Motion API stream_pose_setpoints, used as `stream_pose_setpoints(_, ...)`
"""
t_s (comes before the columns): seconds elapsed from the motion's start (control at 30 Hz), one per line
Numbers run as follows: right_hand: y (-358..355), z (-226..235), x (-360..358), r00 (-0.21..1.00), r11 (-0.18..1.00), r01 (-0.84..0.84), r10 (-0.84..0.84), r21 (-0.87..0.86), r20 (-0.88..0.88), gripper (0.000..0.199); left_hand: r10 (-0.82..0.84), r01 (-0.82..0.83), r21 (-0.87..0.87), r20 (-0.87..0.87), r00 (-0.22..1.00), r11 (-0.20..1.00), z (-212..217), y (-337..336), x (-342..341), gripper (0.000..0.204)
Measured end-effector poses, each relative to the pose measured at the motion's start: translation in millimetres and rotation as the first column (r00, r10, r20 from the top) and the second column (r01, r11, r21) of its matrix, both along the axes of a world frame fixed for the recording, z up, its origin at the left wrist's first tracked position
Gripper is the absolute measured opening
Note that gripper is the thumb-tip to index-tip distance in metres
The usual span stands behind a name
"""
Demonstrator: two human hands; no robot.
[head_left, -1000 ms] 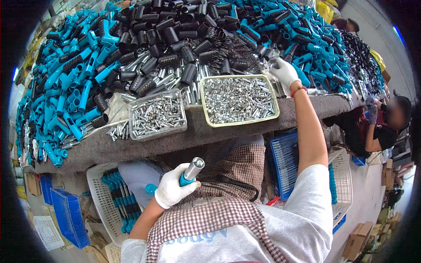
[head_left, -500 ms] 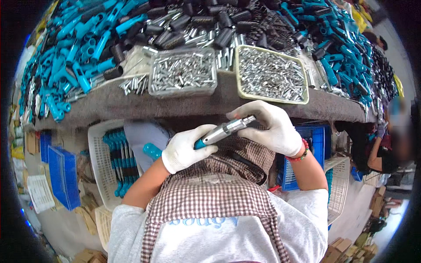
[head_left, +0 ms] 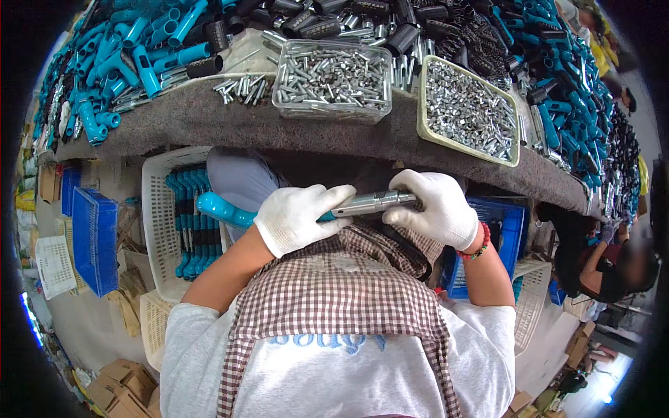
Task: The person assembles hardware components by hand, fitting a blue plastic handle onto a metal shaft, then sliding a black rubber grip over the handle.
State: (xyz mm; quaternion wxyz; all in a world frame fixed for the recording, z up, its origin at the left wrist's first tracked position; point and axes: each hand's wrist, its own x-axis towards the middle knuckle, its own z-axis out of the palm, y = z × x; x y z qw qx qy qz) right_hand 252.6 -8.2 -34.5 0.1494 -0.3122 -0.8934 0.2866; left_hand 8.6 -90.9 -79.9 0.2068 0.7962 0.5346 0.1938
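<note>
A hand tool with a curved teal handle [head_left: 224, 209] and a bare metal barrel [head_left: 362, 204] lies nearly level across my lap. My gloved left hand [head_left: 296, 219] is wrapped round it where the handle meets the barrel. At the barrel's other end, my gloved right hand [head_left: 433, 209] pinches it between thumb and fingers. The exact kind of tool does not show. Beyond my hands, on the bench, stand a clear plastic box [head_left: 333, 110] of small metal pins and a pale tray [head_left: 468, 150] of small metal parts.
Teal handles [head_left: 132, 66], black sleeves [head_left: 320, 29] and springs are heaped on the cloth-covered bench [head_left: 209, 118]. A white crate [head_left: 157, 230] of finished-looking tools stands at left, with blue crates [head_left: 95, 240] on the floor. Another person [head_left: 606, 268] sits at far right.
The tool has swung from slanting up to the right to nearly level. More of its handle shows past my left hand. The bench and its boxes have shifted in view.
</note>
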Motion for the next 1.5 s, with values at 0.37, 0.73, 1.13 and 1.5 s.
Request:
stream_pose_setpoints(0.37, -3.8, -6.9, -10.4, 0.999, 0.982, -0.012, 0.021, -0.189, 0.046, 0.03, -0.031, 0.029, -0.026, -0.068, 0.997, 0.999, -3.6, -2.9, -11.7, 0.045)
stream_pose_setpoints(0.73, -3.3, -20.2, -6.8, 0.973, 0.974, -0.224, 0.221, 0.045, 0.06, 0.039, -0.098, 0.096, -0.128, -0.008, 0.995, 0.987, -6.8, -2.5, -22.1, 0.042)
stream_pose_setpoints(1.13, -13.9, -19.5, -8.4, 0.994, 0.973, -0.094, 0.104, -0.209, 0.034, 0.024, -0.117, 0.137, 0.092, -0.196, 0.974, 0.986, -4.7, -2.9, -23.0, 0.04)
stream_pose_setpoints(1.5, -18.2, -32.7, -7.8, 0.998, 0.982, -0.054, 0.056, -0.181, 0.002, 0.032, -0.063, 0.094, 0.122, -0.233, 0.97, 0.988, -6.9, -3.8, -20.5, 0.041)
